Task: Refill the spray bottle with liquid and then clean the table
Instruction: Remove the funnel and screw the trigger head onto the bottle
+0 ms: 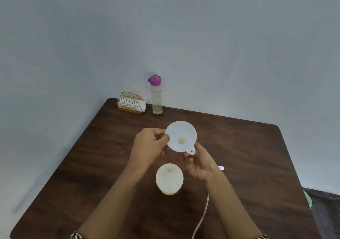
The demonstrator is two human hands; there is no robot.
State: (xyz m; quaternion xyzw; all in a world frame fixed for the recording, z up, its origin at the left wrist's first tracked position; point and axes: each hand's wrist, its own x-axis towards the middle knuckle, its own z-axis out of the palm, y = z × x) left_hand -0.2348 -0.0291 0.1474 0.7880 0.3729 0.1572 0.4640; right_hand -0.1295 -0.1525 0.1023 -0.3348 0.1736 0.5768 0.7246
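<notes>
A white plastic funnel (pixel 181 135) is held above the dark wooden table (pixel 239 146). My left hand (pixel 149 146) pinches its left rim. My right hand (pixel 199 162) is under its small tab at the lower right, fingers curled and touching it. Below the funnel, nearer me, stands the translucent spray bottle body (pixel 169 179) with its neck open and pale yellowish liquid inside. The spray head's white tip (pixel 221 168) and its clear tube (pixel 201 218) lie on the table, partly hidden behind my right forearm.
At the far edge of the table a clear bottle with a purple cap (pixel 156 95) holds a little yellowish liquid. Beside it on the left is a gold wire napkin holder (pixel 131 104) with white napkins. A green object (pixel 307 200) shows past the right table edge.
</notes>
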